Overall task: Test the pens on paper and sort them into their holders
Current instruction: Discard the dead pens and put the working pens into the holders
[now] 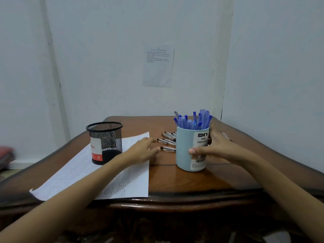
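Observation:
A light blue holder (184, 151) full of blue pens (192, 120) stands right of centre on the wooden table. My right hand (215, 146) grips its right side, thumb across the label. Several black-capped clear pens (167, 142) lie loose just left of the holder. My left hand (142, 150) reaches toward them with fingers extended, its fingertips close to the nearest pen and holding nothing. A black mesh holder (105, 142) with a red and white label stands on the sheet of paper (105, 178), left of my left hand.
The wooden table (201, 181) has a curved front edge near me. A printed sheet (158, 65) hangs on the white wall behind. A blurred red object (6, 153) sits off the table at the far left.

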The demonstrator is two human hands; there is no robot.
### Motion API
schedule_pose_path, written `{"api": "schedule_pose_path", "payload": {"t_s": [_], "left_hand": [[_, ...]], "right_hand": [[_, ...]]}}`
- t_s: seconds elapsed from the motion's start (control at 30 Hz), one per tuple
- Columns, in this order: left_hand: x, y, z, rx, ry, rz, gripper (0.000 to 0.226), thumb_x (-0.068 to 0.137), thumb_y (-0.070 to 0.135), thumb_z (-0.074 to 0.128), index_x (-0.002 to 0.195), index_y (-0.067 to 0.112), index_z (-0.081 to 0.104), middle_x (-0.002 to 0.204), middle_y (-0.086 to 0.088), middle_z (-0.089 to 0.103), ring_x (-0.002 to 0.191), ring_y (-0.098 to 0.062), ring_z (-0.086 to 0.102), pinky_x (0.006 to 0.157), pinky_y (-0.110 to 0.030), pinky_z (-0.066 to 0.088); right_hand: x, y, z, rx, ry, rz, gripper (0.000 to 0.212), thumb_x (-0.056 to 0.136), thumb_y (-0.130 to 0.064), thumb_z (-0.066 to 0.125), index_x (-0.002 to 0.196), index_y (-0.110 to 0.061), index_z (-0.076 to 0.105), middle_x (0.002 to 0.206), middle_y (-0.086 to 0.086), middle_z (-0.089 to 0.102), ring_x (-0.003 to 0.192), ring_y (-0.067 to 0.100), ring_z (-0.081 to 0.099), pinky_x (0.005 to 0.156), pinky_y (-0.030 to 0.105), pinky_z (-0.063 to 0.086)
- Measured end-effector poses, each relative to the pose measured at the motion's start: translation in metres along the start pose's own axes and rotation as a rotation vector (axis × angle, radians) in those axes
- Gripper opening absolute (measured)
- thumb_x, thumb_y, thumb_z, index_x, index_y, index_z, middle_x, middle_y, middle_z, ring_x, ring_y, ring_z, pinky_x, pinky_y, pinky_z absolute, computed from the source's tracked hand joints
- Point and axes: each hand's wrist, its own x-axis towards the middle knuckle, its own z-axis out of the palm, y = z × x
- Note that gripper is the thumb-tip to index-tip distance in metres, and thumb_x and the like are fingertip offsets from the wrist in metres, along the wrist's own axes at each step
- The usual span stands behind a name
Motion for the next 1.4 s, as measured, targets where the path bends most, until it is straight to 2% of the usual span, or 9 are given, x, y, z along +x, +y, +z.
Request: {"api": "schedule_pose_path", "payload": {"t_s": [0.13, 0.3, 0.57, 0.7, 0.93, 1.03, 1.17, 1.33, 1.4], "left_hand": [[-0.006, -0.009, 0.013, 0.128, -0.093, -0.084, 0.051, 0.1, 0.039, 0.031, 0.141, 0.01, 0.034, 0.147, -0.01, 0.033, 0.134, -0.023, 0.033, 0.109, -0.035, 0.026], [-0.007, -0.006, 0.012, 0.144, -0.096, -0.079, 0.051, 0.101, 0.038, 0.029, 0.144, 0.011, 0.03, 0.15, -0.008, 0.03, 0.137, -0.022, 0.029, 0.11, -0.033, 0.025], [-0.006, -0.006, 0.012, 0.144, -0.099, -0.072, 0.05, 0.101, 0.037, 0.029, 0.144, 0.011, 0.03, 0.15, -0.007, 0.031, 0.136, -0.021, 0.03, 0.109, -0.032, 0.025], [-0.005, -0.006, 0.013, 0.138, -0.101, -0.07, 0.051, 0.101, 0.038, 0.029, 0.144, 0.012, 0.03, 0.15, -0.007, 0.03, 0.136, -0.022, 0.03, 0.108, -0.031, 0.024], [-0.002, -0.009, 0.015, 0.139, -0.108, -0.076, 0.051, 0.1, 0.039, 0.029, 0.145, 0.013, 0.029, 0.151, -0.007, 0.029, 0.137, -0.022, 0.03, 0.109, -0.031, 0.024], [-0.001, -0.009, 0.015, 0.14, -0.105, -0.071, 0.051, 0.1, 0.039, 0.029, 0.145, 0.013, 0.029, 0.151, -0.007, 0.03, 0.136, -0.021, 0.031, 0.109, -0.031, 0.025], [-0.001, -0.011, 0.016, 0.14, -0.108, -0.078, 0.052, 0.1, 0.039, 0.029, 0.145, 0.013, 0.028, 0.151, -0.007, 0.029, 0.136, -0.022, 0.031, 0.109, -0.031, 0.024], [-0.001, -0.01, 0.015, 0.132, -0.107, -0.079, 0.051, 0.1, 0.038, 0.029, 0.145, 0.013, 0.029, 0.151, -0.007, 0.029, 0.136, -0.022, 0.031, 0.109, -0.031, 0.024], [-0.002, -0.009, 0.015, 0.131, -0.104, -0.081, 0.051, 0.1, 0.038, 0.03, 0.145, 0.013, 0.029, 0.151, -0.007, 0.029, 0.136, -0.022, 0.031, 0.109, -0.031, 0.024]], "right_hand": [[-0.001, 0.005, 0.007, 0.07, 0.068, 0.023, 0.085, 0.062, -0.024, 0.082, 0.128, -0.031, 0.029, 0.112, -0.011, 0.058, 0.094, 0.0, 0.06, 0.07, 0.017, 0.053], [-0.001, 0.008, 0.007, 0.112, 0.107, 0.038, 0.059, 0.069, -0.014, 0.079, 0.106, -0.037, 0.039, 0.1, -0.008, 0.063, 0.081, 0.005, 0.063, 0.065, 0.02, 0.05], [-0.021, 0.01, -0.02, 0.096, 0.178, 0.076, 0.078, 0.06, -0.017, 0.081, 0.125, -0.03, 0.039, 0.11, -0.002, 0.064, 0.098, 0.012, 0.062, 0.079, 0.029, 0.053], [-0.044, 0.02, -0.052, 0.096, 0.218, 0.099, 0.082, 0.063, -0.005, 0.082, 0.127, -0.031, 0.038, 0.105, -0.006, 0.064, 0.089, 0.007, 0.064, 0.065, 0.02, 0.052], [-0.071, 0.041, -0.101, 0.055, 0.333, 0.166, 0.102, 0.047, -0.022, 0.083, 0.136, -0.027, 0.033, 0.116, 0.003, 0.062, 0.096, 0.013, 0.063, 0.059, 0.018, 0.052], [-0.076, 0.046, -0.108, 0.047, 0.364, 0.162, 0.111, 0.036, -0.035, 0.083, 0.135, -0.026, 0.034, 0.106, 0.003, 0.063, 0.08, 0.009, 0.063, 0.055, 0.017, 0.05], [-0.077, 0.048, -0.106, 0.059, 0.364, 0.153, 0.107, 0.037, -0.036, 0.082, 0.132, -0.028, 0.035, 0.109, 0.001, 0.062, 0.089, 0.01, 0.062, 0.059, 0.018, 0.05], [-0.075, 0.049, -0.102, 0.088, 0.398, 0.153, 0.082, 0.068, -0.003, 0.08, 0.132, -0.023, 0.033, 0.106, -0.003, 0.06, 0.089, 0.008, 0.06, 0.06, 0.017, 0.052], [-0.074, 0.05, -0.1, 0.089, 0.405, 0.15, 0.085, 0.061, -0.011, 0.082, 0.13, -0.023, 0.034, 0.107, -0.003, 0.06, 0.089, 0.008, 0.061, 0.059, 0.017, 0.053]]}}
